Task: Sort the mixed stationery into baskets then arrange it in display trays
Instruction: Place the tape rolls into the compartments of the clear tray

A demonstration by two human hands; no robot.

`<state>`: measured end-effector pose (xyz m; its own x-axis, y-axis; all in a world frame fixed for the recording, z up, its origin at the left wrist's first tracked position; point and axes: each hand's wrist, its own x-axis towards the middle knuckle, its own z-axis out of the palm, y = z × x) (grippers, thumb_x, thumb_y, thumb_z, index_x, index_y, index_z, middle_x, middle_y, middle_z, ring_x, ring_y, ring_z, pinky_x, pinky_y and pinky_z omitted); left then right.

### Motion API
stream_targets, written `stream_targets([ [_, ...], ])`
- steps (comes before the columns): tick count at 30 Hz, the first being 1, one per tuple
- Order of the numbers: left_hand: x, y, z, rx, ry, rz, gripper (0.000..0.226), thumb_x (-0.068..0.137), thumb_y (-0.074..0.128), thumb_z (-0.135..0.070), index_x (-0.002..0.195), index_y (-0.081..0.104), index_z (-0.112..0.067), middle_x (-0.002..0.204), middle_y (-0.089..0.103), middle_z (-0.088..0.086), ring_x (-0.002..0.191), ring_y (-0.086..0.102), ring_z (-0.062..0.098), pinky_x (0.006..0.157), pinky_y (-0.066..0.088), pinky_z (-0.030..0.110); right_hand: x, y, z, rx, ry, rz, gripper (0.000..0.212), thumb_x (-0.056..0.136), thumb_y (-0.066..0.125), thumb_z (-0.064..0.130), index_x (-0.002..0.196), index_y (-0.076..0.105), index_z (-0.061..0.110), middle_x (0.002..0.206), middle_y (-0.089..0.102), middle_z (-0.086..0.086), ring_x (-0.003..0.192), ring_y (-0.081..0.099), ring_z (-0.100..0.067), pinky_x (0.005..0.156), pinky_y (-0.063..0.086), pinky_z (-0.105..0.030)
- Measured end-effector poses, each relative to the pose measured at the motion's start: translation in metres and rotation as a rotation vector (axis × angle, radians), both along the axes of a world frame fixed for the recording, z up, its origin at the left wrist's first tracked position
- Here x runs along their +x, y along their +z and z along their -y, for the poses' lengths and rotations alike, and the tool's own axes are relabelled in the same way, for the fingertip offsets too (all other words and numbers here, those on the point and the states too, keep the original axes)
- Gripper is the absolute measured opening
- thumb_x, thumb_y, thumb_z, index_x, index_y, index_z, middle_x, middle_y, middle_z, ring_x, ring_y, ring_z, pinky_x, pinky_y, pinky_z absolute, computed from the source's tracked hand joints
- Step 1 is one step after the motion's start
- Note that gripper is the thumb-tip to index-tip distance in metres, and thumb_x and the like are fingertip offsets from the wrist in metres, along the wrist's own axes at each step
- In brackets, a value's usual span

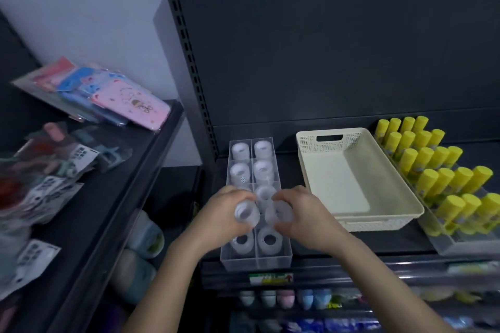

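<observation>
A clear divided display tray (286, 259) stands on the dark shelf, with several rolls of clear tape (240, 151) stacked in its compartments. My left hand (221, 213) grips one stack of clear tape rolls (246, 216) over the tray's left column. My right hand (305, 213) grips another tape stack (278, 214) over the right column. Both stacks lie tilted, their open cores facing me. A cream plastic basket (400, 199) sits just right of the tray and holds nothing.
A clear tray of several yellow glue sticks (443, 178) stands at the far right. A second shelf on the left carries packaged cases (130, 105) and carded goods (54, 170). Lower shelves hold small coloured items (281, 297). A dark back panel (338, 62) rises behind.
</observation>
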<state>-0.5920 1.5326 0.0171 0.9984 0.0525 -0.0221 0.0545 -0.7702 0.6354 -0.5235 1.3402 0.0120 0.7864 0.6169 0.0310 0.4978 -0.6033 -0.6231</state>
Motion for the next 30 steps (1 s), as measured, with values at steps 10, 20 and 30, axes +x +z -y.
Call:
stream_targets([
  [10,-0.018,-0.026,-0.002,0.250,-0.055,0.019,0.045,0.080,0.064,-0.021,0.124,0.053,-0.024,0.120,0.049,-0.011,0.108,0.039,0.010,0.090,0.038,0.021,-0.024,-0.016,-0.013,-0.294,0.069,0.160,0.050,0.079,0.061,0.020,0.127,0.050,0.014,0.122,0.049,-0.010,0.108,0.048,-0.031,0.088,0.039,-0.031],
  [20,-0.017,-0.044,-0.006,0.063,0.006,0.066,0.060,0.076,0.074,-0.030,0.131,0.050,-0.027,0.123,0.033,-0.018,0.118,0.032,0.003,0.100,0.027,0.014,-0.022,-0.021,-0.019,-0.276,0.068,0.210,0.046,0.082,0.061,0.027,0.125,0.051,0.016,0.122,0.044,-0.007,0.109,0.042,-0.028,0.091,0.041,-0.033],
  [30,0.005,-0.036,0.002,-0.139,0.193,0.123,0.023,0.089,0.061,-0.029,0.111,0.054,-0.027,0.108,0.057,-0.012,0.104,0.054,0.007,0.083,0.044,0.012,0.015,0.002,0.022,-0.005,-0.309,0.226,0.028,0.087,0.060,0.015,0.114,0.063,0.008,0.112,0.059,-0.013,0.101,0.056,-0.029,0.088,0.044,-0.031],
])
